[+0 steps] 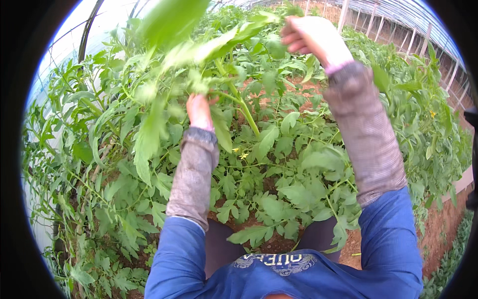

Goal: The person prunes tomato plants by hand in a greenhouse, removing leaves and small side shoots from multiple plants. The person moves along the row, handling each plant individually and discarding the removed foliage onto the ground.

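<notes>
A tomato plant with a thick pale-green stem [247,116] leans up and to the left in front of me. My left hand [200,110] is closed around a leafy side stalk [226,95] branching from that stem. Large leaves [170,22] above and around this hand are blurred by motion. Higher up on the right, my right hand [300,37] has its fingers curled close to blurred green foliage [294,10]; whether it grips any of it is unclear. Small yellow flowers [243,155] show below the stem.
Dense tomato foliage [112,183] surrounds me, reaching close to my legs [223,243]. A dark curved greenhouse rib [87,33] stands at the left. Pale posts [343,15] line the right side. Bare reddish soil [435,231] lies at the lower right beside low green plants [453,254].
</notes>
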Demonstrator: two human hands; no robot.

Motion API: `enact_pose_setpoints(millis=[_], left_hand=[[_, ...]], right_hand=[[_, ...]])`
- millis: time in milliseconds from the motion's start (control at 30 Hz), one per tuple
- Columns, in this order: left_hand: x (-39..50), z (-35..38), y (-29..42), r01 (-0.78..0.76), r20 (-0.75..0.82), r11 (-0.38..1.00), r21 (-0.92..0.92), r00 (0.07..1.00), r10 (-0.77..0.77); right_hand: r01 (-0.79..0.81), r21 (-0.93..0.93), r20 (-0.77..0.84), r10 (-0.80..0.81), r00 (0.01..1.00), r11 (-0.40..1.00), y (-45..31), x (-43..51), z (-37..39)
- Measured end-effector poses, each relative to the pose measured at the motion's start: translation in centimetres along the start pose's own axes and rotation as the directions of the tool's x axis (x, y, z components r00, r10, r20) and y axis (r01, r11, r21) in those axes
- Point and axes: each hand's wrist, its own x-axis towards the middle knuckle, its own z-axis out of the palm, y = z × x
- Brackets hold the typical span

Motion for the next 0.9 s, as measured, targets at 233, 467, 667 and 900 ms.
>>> enact_pose_setpoints(millis=[233,467,667,900], left_hand=[[-9.6,-3.2,-5.8,0.021,0.209,0.870,-0.493,0.973,0.095],[-21.2,-2.8,-5.0,-0.340,0.292,0.939,0.043,0.903,0.314],[-24.8,-5.2,-6.8,-0.089,0.230,0.986,-0.143,0.966,0.121],[-28.6,-12.3,0.2,-0.294,0.811,0.756,0.584,0.169,-0.561]], right_hand=[[-0.075,0.587,0.239,-0.084,0.967,0.806,4.7,-6.4,6.1],[-0.375,0.670,0.239,0.291,0.926,0.641,0.9,-0.9,9.8],[0.601,0.156,0.202,-0.621,0.758,0.784,-0.9,-7.8,9.7],[-0.354,0.935,0.350,-0.207,0.914,0.019,3.4,-13.5,6.7]])
